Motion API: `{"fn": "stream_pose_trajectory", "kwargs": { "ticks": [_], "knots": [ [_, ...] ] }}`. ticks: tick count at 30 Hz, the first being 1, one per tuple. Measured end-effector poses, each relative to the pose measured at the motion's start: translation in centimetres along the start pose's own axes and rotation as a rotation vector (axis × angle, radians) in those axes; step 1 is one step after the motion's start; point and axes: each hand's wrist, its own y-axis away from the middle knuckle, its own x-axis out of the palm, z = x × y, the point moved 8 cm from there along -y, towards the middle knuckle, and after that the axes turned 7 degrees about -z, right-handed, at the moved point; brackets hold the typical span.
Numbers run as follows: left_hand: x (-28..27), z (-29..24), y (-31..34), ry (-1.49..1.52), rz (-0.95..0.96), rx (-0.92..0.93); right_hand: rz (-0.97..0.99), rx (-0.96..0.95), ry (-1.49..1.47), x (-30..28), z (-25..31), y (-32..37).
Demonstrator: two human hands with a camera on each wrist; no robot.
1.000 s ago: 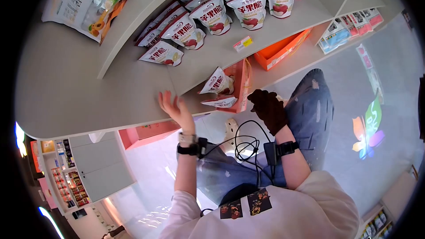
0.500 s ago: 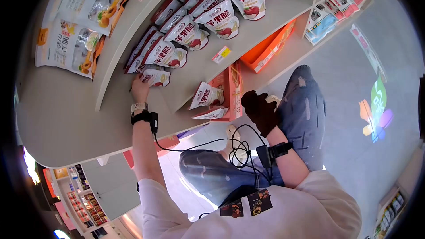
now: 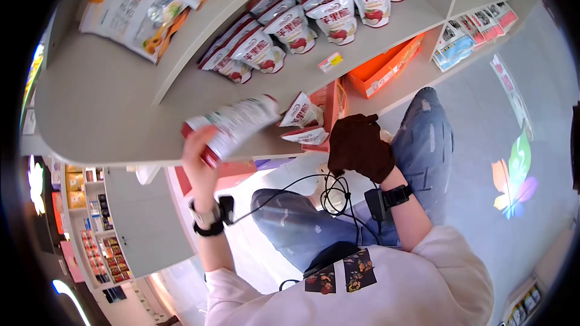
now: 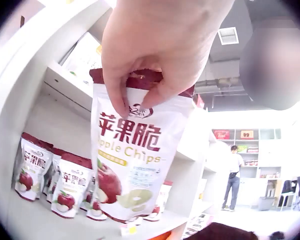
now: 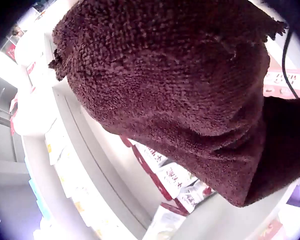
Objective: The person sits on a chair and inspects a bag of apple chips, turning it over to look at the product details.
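Note:
In the head view my left hand grips an apple chips bag by one end, over the grey shelf. The left wrist view shows thumb and fingers pinching the maroon top of this white bag, its printed front facing that camera. A dark brown terry cloth covers my right hand, hiding its fingers. That hand is near the shelf's front edge, beside a pink box with apple chips bags at it.
Rows of apple chips bags stand on the shelf behind a price tag. An orange box is on the lower level. Larger snack bags lie at upper left. A black cable hangs between my wrists.
My left hand went from open above the shelf front to the bag at the row's left end, then brought it out toward the front edge. The right hand stays near the pink box.

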Motion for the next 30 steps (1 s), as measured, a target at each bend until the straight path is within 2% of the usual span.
{"fn": "stream_pose_trajectory", "kwargs": {
  "ticks": [2, 3, 4, 6, 7, 8, 10, 11, 14, 15, 16, 18, 19, 21, 23, 26, 27, 29, 30],
  "knots": [
    [-1.2, -2.3, 4.1, 0.111, 0.056, -0.080, -0.047, -0.028, -0.075, -2.1, 2.1, 0.3],
    [-1.6, -3.0, 6.4, 0.158, 0.106, -0.095, 0.110, 0.086, -0.116, -7.4, 4.3, -1.0],
    [-1.9, -3.9, 8.5, 0.247, 0.141, -0.165, 0.027, 0.044, -0.217, -8.7, 5.6, -1.0],
    [-2.8, -6.0, 11.3, 0.268, 0.189, -0.218, -0.195, -0.084, -0.604, -8.6, 7.6, 0.3],
    [-3.3, -6.3, 12.5, 0.285, 0.203, -0.264, -0.229, -0.102, -0.819, -7.6, 8.4, 1.3],
    [-3.8, -6.3, 13.7, 0.301, 0.217, -0.310, -0.199, -0.042, -1.035, -5.9, 9.3, 2.6],
    [-5.7, -5.8, 15.8, 0.351, 0.126, -0.323, -0.028, 0.027, -1.413, -5.2, 12.0, 3.4],
    [-6.4, -5.6, 16.7, 0.376, 0.076, -0.330, 0.069, -0.035, -1.387, -5.5, 12.7, 3.4],
    [-9.2, -5.5, 18.4, 0.276, -0.209, -0.309, 0.219, -0.161, -1.034, -5.5, 15.6, 3.4],
    [-9.6, -4.8, 19.4, 0.331, -0.268, -0.406, 0.177, -0.297, -0.671, -5.3, 16.5, 3.4],
    [-9.7, -4.3, 19.7, 0.455, -0.307, -0.511, 0.124, -0.305, -0.564, -5.8, 16.6, 3.5],
    [-10.7, -5.1, 19.9, 0.454, -0.504, -0.432, 0.023, -0.309, -0.346, -6.8, 16.9, 3.6],
    [-10.8, -4.9, 19.9, 0.533, -0.516, -0.507, -0.050, -0.290, -0.335, -7.1, 16.8, 3.7],
    [-9.7, -4.9, 19.4, 0.732, -0.501, -0.550, 0.213, -0.247, 0.197, -4.9, 17.0, 3.3],
    [-8.4, -4.8, 19.8, 0.906, -0.427, -0.551, 0.071, -0.308, 0.272, -7.4, 17.6, 3.5],
    [-7.9, -4.5, 20.3, 0.816, -0.599, -0.625, -0.204, -0.298, 0.386, -9.3, 18.0, 3.8],
    [-7.8, -4.3, 20.8, 0.755, -0.644, -0.674, -0.206, -0.267, 0.306, -9.6, 18.1, 3.9],
    [-7.5, -2.8, 23.0, 0.850, -0.756, -0.751, -0.306, -0.263, 0.403, -11.2, 19.1, 3.9],
    [-7.4, -2.4, 24.0, 0.898, -0.813, -0.787, -0.259, -0.293, 0.367, -10.6, 19.4, 3.9]
  ]
}}
